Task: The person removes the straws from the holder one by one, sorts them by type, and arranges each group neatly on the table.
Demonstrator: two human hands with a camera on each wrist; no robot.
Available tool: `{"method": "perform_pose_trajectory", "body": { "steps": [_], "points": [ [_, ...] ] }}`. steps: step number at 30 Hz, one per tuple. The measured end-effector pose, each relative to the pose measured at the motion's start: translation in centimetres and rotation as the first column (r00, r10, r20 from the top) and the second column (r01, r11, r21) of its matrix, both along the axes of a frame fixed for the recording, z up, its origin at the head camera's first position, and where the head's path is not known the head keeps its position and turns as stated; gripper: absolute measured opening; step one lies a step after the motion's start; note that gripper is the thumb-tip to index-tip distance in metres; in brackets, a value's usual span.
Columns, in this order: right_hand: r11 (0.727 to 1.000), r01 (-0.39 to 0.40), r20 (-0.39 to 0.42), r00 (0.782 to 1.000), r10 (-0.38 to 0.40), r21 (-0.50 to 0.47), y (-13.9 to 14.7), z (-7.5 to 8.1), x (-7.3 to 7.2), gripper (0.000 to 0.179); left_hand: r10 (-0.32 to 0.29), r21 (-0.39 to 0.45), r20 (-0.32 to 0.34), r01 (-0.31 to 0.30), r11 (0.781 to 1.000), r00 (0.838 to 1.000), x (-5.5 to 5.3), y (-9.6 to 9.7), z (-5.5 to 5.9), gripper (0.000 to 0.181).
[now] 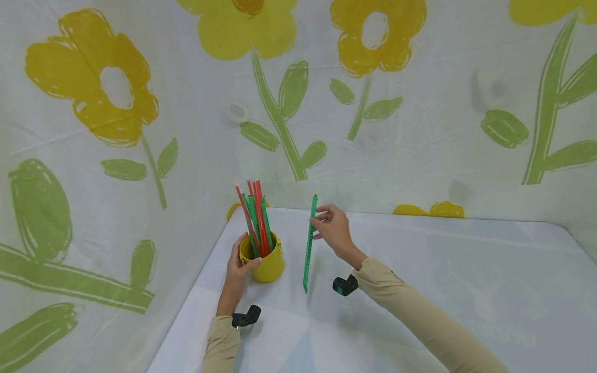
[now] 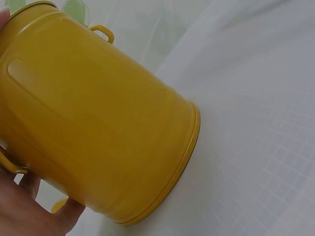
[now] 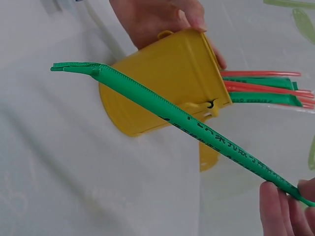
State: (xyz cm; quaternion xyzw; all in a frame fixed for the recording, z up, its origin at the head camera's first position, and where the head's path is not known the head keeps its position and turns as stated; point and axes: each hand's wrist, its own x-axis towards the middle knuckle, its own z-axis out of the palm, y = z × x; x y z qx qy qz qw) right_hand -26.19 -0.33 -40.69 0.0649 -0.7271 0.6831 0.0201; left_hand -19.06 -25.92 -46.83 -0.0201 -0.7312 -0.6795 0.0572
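Note:
A yellow metal pail with small side loops stands at the table's far left, holding several red straws and green-wrapped straws. My left hand holds it from the left, thumb at the near rim and fingers round the far side. To the right of the pail, my right hand pinches one straw in a printed green paper wrapper between thumb and fingers near its upper end. That straw hangs nearly upright, its lower end pointing toward the table.
The white table reaches far to the right. Behind it and at the left hangs a pale cloth printed with yellow flowers and green leaves. Each wrist wears a small black camera.

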Motion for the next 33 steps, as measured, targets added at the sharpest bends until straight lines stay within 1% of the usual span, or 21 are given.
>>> {"method": "perform_pose_trajectory", "body": {
  "steps": [6, 10, 19, 24, 29, 33],
  "points": [
    [0.999, 0.013, 0.046, 0.999, -0.014, 0.032, -0.2, -1.2, -0.3, 0.030, 0.002, -0.001, -0.004, -0.002, 1.000, 1.000, 0.0, -0.3, 0.0, 0.074],
    [0.998, 0.013, 0.078, 0.997, -0.017, 0.054, -0.3, -1.9, -0.5, 0.030, 0.014, 0.005, -0.003, -0.014, 1.000, 1.000, 0.1, -0.4, -0.1, 0.074],
    [0.998, 0.019, 0.110, 0.994, -0.025, 0.055, -0.1, -3.1, -0.9, 0.031, 0.010, 0.027, -0.018, -0.009, 1.000, 1.000, 0.0, -0.2, -0.1, 0.073],
    [0.997, 0.015, 0.145, 0.989, -0.026, 0.074, -0.1, -4.2, -0.9, 0.032, 0.011, 0.031, -0.019, -0.010, 0.999, 1.000, 0.1, -0.1, -0.2, 0.074],
    [0.997, 0.031, 0.172, 0.984, -0.042, 0.066, -0.1, -5.3, -1.0, 0.031, 0.006, 0.019, -0.015, -0.006, 1.000, 1.000, 0.1, 0.1, 0.3, 0.072],
    [0.996, 0.037, 0.195, 0.979, -0.052, 0.080, -0.2, -6.0, -1.1, 0.031, 0.012, 0.023, -0.008, -0.011, 1.000, 1.000, 0.3, 0.1, 0.4, 0.072]
  ]
}}
